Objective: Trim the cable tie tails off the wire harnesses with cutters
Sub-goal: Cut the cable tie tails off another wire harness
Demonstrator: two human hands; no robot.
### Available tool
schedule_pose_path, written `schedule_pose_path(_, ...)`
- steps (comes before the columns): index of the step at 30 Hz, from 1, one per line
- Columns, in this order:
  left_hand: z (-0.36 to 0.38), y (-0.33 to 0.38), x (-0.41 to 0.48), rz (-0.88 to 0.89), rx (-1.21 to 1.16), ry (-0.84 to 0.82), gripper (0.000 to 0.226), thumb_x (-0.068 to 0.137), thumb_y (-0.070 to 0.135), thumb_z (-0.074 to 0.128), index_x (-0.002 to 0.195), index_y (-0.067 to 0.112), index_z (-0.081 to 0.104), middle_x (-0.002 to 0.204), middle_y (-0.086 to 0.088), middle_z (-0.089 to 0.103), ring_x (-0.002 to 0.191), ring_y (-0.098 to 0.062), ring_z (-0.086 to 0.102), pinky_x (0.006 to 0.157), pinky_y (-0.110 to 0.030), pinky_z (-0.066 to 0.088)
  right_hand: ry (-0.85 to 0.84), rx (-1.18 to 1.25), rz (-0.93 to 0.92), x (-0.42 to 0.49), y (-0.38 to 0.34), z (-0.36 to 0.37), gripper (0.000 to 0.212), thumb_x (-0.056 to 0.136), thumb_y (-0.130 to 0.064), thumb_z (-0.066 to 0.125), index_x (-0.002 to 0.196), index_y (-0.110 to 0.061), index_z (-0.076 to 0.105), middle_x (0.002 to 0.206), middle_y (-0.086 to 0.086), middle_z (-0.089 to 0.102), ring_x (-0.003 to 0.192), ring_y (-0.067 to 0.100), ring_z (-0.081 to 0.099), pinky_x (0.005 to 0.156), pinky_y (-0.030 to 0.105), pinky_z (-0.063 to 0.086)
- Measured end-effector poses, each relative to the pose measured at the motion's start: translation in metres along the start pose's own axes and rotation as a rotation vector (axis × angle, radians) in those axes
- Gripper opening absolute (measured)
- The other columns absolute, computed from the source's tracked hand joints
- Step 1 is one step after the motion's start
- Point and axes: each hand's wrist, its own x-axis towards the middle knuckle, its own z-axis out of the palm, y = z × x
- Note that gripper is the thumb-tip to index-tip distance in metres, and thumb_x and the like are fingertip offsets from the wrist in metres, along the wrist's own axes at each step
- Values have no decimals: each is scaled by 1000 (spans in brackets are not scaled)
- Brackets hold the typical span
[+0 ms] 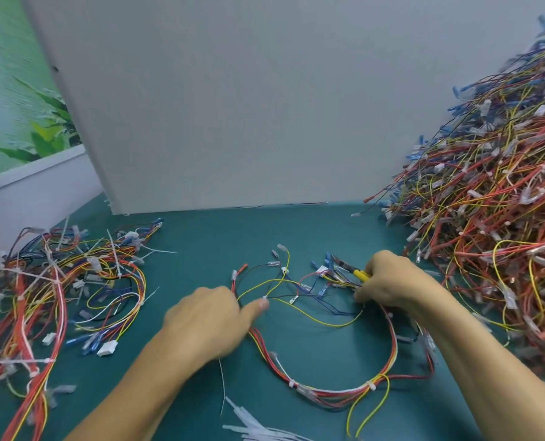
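One wire harness (334, 389) of red, yellow and white wires lies looped on the green table between my hands, with white cable ties along it. My left hand (207, 316) rests on its left side, fingers curled over the red wires and the thumb stretched out to a small white tie on the yellow wire. My right hand (388, 281) grips the yellow-handled cutters (352, 270), whose jaws point up and left over the harness's connector ends. A thin cut tie tail (222, 386) lies below my left wrist.
A tall heap of harnesses (500, 198) fills the right side. A smaller pile with long white tie tails (57, 294) lies at the left. Loose white tie tails (252, 424) sit at the bottom edge. A grey panel (217, 106) stands behind the table (220, 237).
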Motion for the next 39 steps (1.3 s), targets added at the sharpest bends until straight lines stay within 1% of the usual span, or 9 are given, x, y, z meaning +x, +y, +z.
schedule_pose_path(4, 16, 5, 12, -44, 4, 67, 47, 76, 62, 55, 64, 16, 48, 67, 2, 46, 74, -27, 50, 62, -28, 38, -17, 11, -17, -2, 0, -4, 26, 68, -31, 73, 78, -8, 66, 73, 7, 64, 63, 20, 58, 49, 22, 39)
schedule_pose_path(8, 4, -10, 30, -54, -321, 62, 23, 72, 31, 65, 57, 15, 60, 59, 0, 58, 59, -20, 53, 53, -25, 38, 165, 208, -63, -4, 0, -14, 17, 72, -20, 67, 73, -3, 66, 58, 6, 54, 53, 20, 45, 47, 25, 31)
schedule_pose_path(13, -32, -30, 53, 3, -1299, 314, 8, 87, 4, 63, 80, 9, 63, 64, -2, 70, 38, -5, 44, 36, -15, 31, 399, 1080, -165, 4, -10, -39, 17, 81, -1, 67, 67, -2, 57, 55, 8, 43, 49, 16, 38, 50, 28, 35)
schedule_pose_path(16, -41, -32, 64, 19, -1546, 427, 12, 91, 6, 60, 82, 13, 63, 68, 0, 68, 41, -2, 46, 36, -15, 37, 424, 1384, -163, 11, -16, -43, 26, 83, 5, 65, 66, -11, 54, 54, 6, 41, 47, 15, 37, 44, 24, 33)
schedule_pose_path(19, -34, -31, 72, -36, -1606, 487, 10, 94, 6, 57, 89, 12, 64, 69, -1, 64, 42, -3, 44, 38, -17, 40, 428, 1517, -108, 16, -16, -33, 25, 84, 7, 63, 68, -9, 54, 48, 2, 43, 39, 11, 38, 38, 20, 33)
schedule_pose_path(22, -23, -28, 74, 17, -1373, 497, 11, 93, 9, 58, 96, 14, 67, 66, -2, 62, 40, -3, 43, 43, -23, 38, 353, 1458, -83, 18, -17, -24, 20, 86, 3, 64, 70, -5, 56, 51, 5, 41, 40, 13, 36, 38, 22, 32)
schedule_pose_path(27, -20, -14, 68, 262, -1044, 255, 13, 91, 20, 62, 83, 18, 72, 52, 6, 59, 40, -2, 43, 43, -18, 34, 89, 1231, -197, 7, -31, -21, 16, 86, -6, 69, 72, -2, 61, 57, 11, 48, 40, 14, 41, 39, 23, 38)
schedule_pose_path(34, -30, -14, 72, 154, -1800, 331, 24, 101, 13, 39, 81, 13, 51, 58, -1, 57, 36, -6, 31, 35, -16, 30, 305, 1648, 213, 13, -25, -27, 26, 88, -5, 65, 67, -6, 51, 52, 8, 47, 27, 14, 43, 34, 21, 39)
schedule_pose_path(39, -29, -18, 78, 89, -1933, 455, 26, 104, 13, 34, 82, 14, 48, 68, -5, 53, 39, -8, 40, 38, -18, 35, 312, 1683, 231, 15, -18, -30, 22, 89, -5, 64, 71, -8, 53, 60, 8, 49, 36, 16, 46, 38, 21, 42)
